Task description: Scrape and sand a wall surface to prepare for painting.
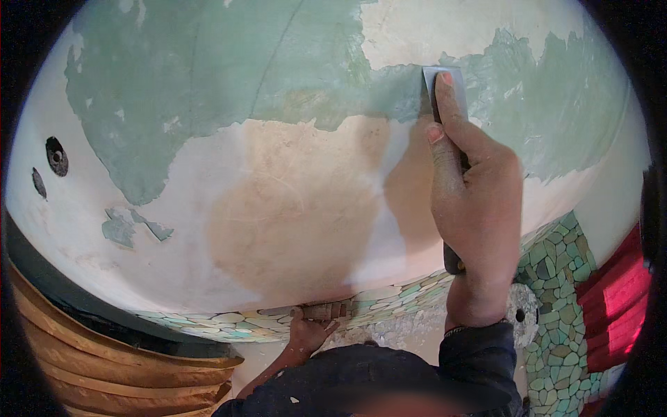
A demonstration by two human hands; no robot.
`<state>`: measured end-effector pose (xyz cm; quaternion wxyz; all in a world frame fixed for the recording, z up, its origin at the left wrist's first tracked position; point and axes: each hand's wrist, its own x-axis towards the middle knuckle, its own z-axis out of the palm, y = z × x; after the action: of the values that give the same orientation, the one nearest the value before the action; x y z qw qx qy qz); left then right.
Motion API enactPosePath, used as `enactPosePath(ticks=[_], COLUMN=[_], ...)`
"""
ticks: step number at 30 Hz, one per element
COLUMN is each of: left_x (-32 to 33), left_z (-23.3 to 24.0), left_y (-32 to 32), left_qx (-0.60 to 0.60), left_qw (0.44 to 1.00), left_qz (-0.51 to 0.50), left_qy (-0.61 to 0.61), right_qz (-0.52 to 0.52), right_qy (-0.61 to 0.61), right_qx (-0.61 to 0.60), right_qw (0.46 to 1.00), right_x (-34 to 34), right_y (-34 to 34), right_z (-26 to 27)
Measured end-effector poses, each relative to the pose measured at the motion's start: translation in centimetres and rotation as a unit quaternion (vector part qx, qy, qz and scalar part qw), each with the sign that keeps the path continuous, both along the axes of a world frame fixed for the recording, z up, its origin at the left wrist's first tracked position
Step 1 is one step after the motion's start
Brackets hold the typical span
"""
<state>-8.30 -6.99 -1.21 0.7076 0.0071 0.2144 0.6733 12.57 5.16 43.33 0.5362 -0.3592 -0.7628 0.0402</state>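
My right hand [479,172] grips a putty knife with a flat metal blade [457,86] and dark handle, forefinger laid along the blade. The blade's end lies against a wall [292,208], at the ragged lower edge of a pale patch in the green paint [219,73]. Below the green, the surface is whitish and beige. My left hand [307,336] is low in the view, beside the wall's lower edge, touching or close to a brown ridged thing [323,311] that I cannot identify. Part of its fingers is hidden or unclear.
Two dark recesses [57,156] sit in the wall at left. Green stone mosaic [557,292] runs below and at right, near a pale round thing with a hole [522,315]. Brown folded material [130,359] lies lower left; red cloth [615,302] is at right.
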Motion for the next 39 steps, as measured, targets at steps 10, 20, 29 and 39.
enactPosePath(ticks=[10,20,29,39], left_x=[-0.3,0.2,0.4,0.7], left_z=[0.1,1.2,1.3,1.0], left_y=[0.7,0.7,0.5,0.2], left_qx=[-0.021,-0.023,-0.086,-0.048], left_qw=[1.0,1.0,0.996,0.997], left_qz=[-0.006,-0.007,0.025,0.014], left_qy=[0.007,-0.013,0.023,0.051], right_qz=[-0.011,-0.006,-0.03,-0.009], right_qy=[-0.007,-0.037,-0.073,-0.043], right_qx=[0.06,0.002,0.016,0.104], right_qw=[0.998,0.999,0.997,0.994], right_x=[-0.1,1.0,2.0,0.0], right_y=[1.5,0.8,0.9,0.5], right_z=[0.0,-0.4,-0.6,2.0])
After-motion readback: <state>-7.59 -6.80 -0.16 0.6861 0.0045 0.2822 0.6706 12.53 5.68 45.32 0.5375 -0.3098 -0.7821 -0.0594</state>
